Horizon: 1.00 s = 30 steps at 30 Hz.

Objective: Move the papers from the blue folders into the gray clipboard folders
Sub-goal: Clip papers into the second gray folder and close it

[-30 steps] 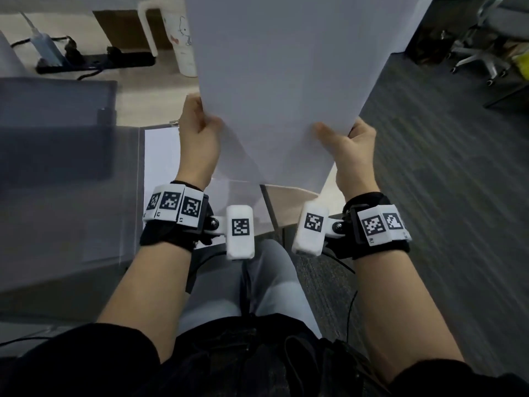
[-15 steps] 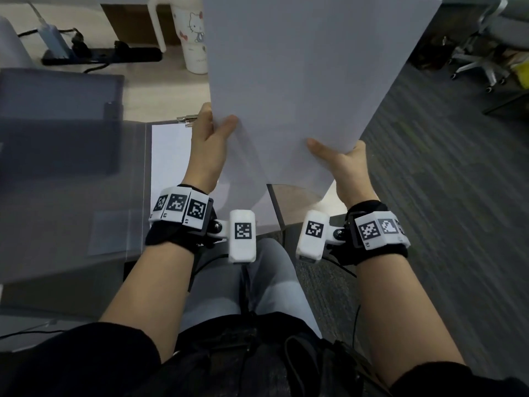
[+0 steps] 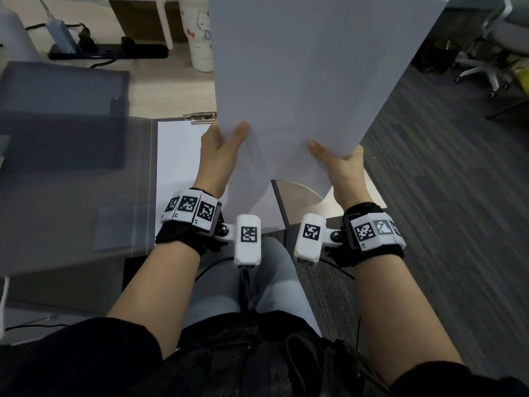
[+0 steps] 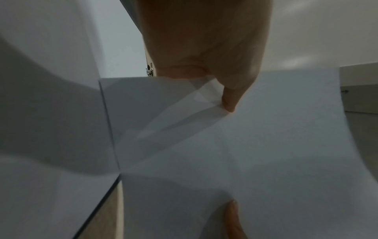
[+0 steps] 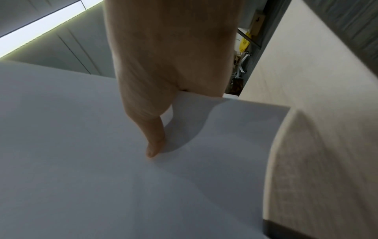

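A pale desk (image 3: 160, 93) fills the upper left of the head view, with grey carpet (image 3: 443, 196) to its right. On the desk lies an open gray folder (image 3: 71, 179), its translucent cover spread to the left and a white sheet (image 3: 177, 161) lying under the metal clip (image 3: 200, 118) at its top edge. Held up above that sheet, tilted away from the person and hiding much of the desk, are the papers (image 3: 309, 75), a white stack gripped at its near edge by both hands. The left hand (image 3: 220, 156) pinches the near left corner, thumb (image 4: 231, 98) pressed on the upper face and the other fingers hidden beneath. The right hand (image 3: 340, 167) pinches the near right corner the same way, thumb (image 5: 153, 145) flat on top, the fingers underneath out of sight. Behind the papers stand a white cup (image 3: 200, 32) with a cartoon cat and a black power strip (image 3: 114, 51).
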Each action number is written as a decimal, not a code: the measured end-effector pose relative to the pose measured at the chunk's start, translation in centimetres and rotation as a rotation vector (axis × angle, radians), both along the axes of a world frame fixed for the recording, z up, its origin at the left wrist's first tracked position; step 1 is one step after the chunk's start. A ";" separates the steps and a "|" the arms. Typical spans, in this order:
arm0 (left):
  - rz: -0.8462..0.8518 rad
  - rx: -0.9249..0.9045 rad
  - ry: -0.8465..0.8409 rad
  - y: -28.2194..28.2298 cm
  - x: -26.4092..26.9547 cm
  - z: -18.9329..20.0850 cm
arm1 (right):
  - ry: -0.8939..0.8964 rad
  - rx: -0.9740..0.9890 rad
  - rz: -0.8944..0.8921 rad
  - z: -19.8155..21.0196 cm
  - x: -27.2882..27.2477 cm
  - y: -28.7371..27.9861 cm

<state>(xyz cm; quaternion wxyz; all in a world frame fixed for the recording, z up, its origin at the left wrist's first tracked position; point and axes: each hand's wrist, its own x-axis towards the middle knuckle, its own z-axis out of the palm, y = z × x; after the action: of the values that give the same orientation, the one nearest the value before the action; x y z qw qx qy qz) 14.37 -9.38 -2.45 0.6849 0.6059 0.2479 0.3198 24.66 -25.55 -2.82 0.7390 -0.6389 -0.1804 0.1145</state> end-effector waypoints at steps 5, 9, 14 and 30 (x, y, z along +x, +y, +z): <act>0.043 0.071 -0.045 1.1 -0.7 1.1 | -0.074 -0.008 -0.005 1.7 -0.3 1.4; 0.148 0.144 -0.031 2.8 -2.2 1.7 | -0.091 -0.034 0.018 2.9 -1.5 3.5; 0.275 0.208 0.067 5.7 -5.2 1.9 | -0.036 -0.046 0.068 3.6 -3.8 7.0; 0.606 0.408 0.640 15.7 -19.4 -2.1 | 0.287 -0.330 0.240 -0.5 -11.9 16.3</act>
<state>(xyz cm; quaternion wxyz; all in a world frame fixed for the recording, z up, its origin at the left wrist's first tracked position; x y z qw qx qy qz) -5.07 6.34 -4.59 0.3174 0.6965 0.5435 0.3445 12.72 -9.22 -3.27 0.6237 -0.7021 -0.1270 0.3192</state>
